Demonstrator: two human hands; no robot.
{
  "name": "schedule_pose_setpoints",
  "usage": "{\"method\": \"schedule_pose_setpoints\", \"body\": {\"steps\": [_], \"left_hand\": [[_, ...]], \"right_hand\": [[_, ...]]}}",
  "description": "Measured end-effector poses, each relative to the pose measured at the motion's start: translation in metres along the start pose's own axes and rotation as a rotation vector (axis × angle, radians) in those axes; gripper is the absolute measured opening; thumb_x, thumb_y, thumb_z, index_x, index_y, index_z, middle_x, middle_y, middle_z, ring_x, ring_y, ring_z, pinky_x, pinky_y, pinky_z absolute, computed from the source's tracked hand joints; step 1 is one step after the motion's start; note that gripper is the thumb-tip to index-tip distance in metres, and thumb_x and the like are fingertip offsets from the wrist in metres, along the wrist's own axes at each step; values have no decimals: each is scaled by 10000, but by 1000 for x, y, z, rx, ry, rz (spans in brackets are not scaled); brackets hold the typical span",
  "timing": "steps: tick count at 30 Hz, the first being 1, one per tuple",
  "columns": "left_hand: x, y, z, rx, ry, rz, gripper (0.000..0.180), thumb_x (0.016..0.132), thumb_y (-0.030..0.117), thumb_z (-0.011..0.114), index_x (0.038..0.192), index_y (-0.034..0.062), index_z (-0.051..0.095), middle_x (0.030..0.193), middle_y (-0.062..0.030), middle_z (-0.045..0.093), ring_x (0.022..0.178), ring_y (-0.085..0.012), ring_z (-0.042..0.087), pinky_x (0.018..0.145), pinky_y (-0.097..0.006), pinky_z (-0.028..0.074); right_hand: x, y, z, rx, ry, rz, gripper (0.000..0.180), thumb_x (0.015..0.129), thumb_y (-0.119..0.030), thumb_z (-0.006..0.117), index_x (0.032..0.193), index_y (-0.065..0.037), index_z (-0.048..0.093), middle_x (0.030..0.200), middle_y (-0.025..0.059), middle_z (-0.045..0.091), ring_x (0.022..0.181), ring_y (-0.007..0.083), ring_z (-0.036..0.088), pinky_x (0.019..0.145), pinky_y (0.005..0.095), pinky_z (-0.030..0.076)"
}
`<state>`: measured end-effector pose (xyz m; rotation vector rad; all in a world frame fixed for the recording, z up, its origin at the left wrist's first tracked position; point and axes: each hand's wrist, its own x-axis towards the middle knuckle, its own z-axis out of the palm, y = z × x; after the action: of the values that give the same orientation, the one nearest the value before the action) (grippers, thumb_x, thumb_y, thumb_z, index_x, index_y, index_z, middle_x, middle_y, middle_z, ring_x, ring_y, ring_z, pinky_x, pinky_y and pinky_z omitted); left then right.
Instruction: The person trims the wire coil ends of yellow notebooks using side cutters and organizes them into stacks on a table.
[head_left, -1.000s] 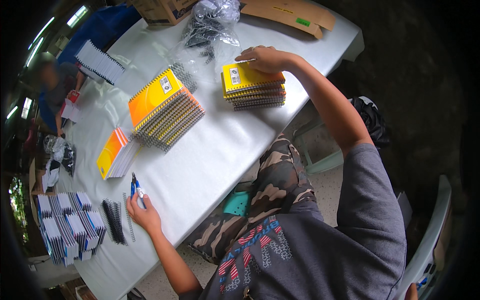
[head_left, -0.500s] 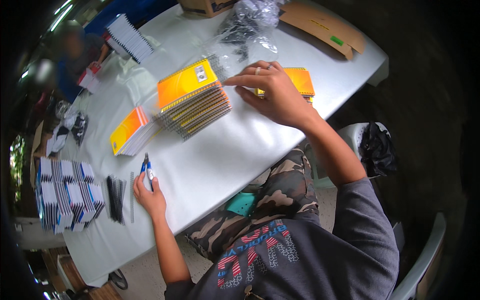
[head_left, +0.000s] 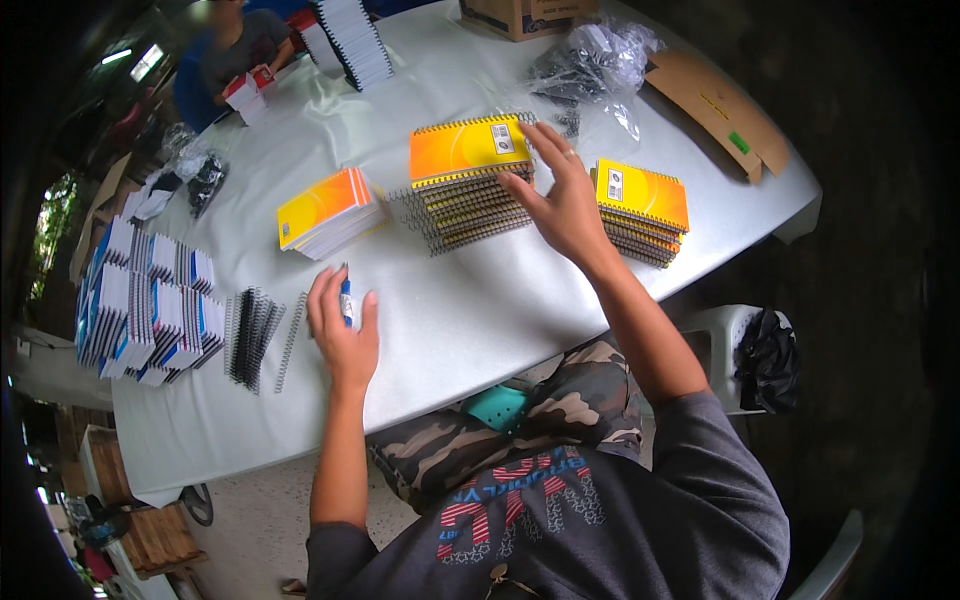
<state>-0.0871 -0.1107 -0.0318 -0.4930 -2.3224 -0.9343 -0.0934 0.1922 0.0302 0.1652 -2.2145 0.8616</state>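
Note:
My left hand [head_left: 343,335] rests low over the table with its fingers and thumb apart. A pair of blue-handled pliers [head_left: 346,303] lies between them, partly covered by the fingers. My right hand [head_left: 568,200] is at the right end of a stack of yellow-orange spiral notebooks [head_left: 470,150]. Its fingers are spread, the forefinger by the top notebook's right corner and the thumb by its front edge. Left of that stack sits a pile of unbound yellow-orange booklets [head_left: 325,210]. On the right stands another stack of spiral notebooks [head_left: 642,195].
Stacked blue-and-white notebooks [head_left: 150,300] and loose black wire coils [head_left: 255,335] occupy the left side. Clear plastic wrapping [head_left: 595,65], a cardboard box [head_left: 525,15] and a flat cardboard piece [head_left: 715,110] lie far right. Across the table, a person [head_left: 245,50] handles red-and-white booklets.
The view has shifted, so the table items appear farther right. My left hand has reached forward over the pliers and spread its fingers. My right hand has come to the middle stack's right end.

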Motion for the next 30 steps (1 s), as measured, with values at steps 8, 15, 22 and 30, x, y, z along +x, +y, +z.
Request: {"method": "schedule_pose_setpoints", "body": {"steps": [8,15,22,30], "left_hand": [[116,33,59,-455,-207,-8,644,806,201,744,1342,-1,448,1280,-231,536,1135,-288,552,967,-361,419],[113,57,52,-370,-375,-187,385,813,82,725,1171,-10,619,1063,-115,672,886,-147,655,801,-267,516],[58,71,36,-213,-181,65,348,766,1,727,1102,6,641,1033,-115,672,885,-188,657,801,-292,522],[-29,67,26,-326,-290,-91,327,749,-22,730,1064,18,652,1054,-128,661,927,-232,653,817,-311,523]], "right_hand": [[-12,19,30,388,33,316,734,873,-307,677,1459,-67,303,1256,256,562,1162,264,558,969,313,416],[-13,20,32,470,102,375,470,886,-189,662,1320,-73,525,1154,186,645,1052,212,627,894,308,467],[-59,-3,19,375,199,292,457,838,-55,687,1279,-88,571,1153,197,636,1046,215,645,853,300,491],[-155,-23,2,481,88,464,512,801,56,665,1287,-60,554,1337,173,520,1146,243,584,884,312,533]]}}
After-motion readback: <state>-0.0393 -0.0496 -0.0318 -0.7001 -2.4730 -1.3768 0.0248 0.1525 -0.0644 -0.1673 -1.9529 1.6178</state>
